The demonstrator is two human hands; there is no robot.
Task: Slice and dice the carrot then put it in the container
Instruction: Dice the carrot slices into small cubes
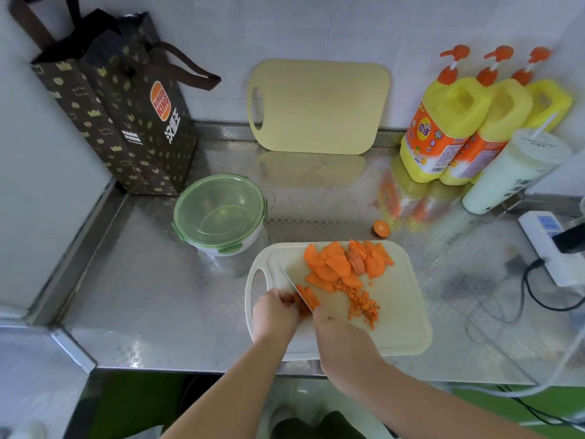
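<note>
Desk (142, 296): a steel surface carried everything; the work was kept at its near edge, close to the person.
Paper bag (126, 122): stood in the far left corner, well apart from the cutting.
Spare board (319, 106): leaned upright against the back wall, probably parked there to keep the desk free.
Soap bottles (449, 128): three stood in a row at the far right, out of the way.
Cutting board (402, 312): lay flat in front of the person with its handle hole on the left; all the cut carrot sat on it.
Container (220, 213): stood just beyond the board's left corner, near enough for an easy transfer. Its green lid was on and nothing orange showed inside, so filling had likely not begun.
Right hand (342, 337): was wrapped round the knife's handle, which it hid.
Left hand (275, 312): its curled fingers pinched the stack of slices and steadied it beside the blade.
Sliced carrot (335, 264): a heap waited at the board's far side, apparently still to be diced.
Knife (294, 286): the blade angled away to the left, its edge down in the stack.
Diced carrot (364, 304): small cubes were gathered right of the blade, likely to keep the cutting spot free.
Stack of slices (308, 297): lay under the blade, partly cut.
Carrot end (381, 228): lay alone on the desk beyond the board, seemingly discarded.
</note>
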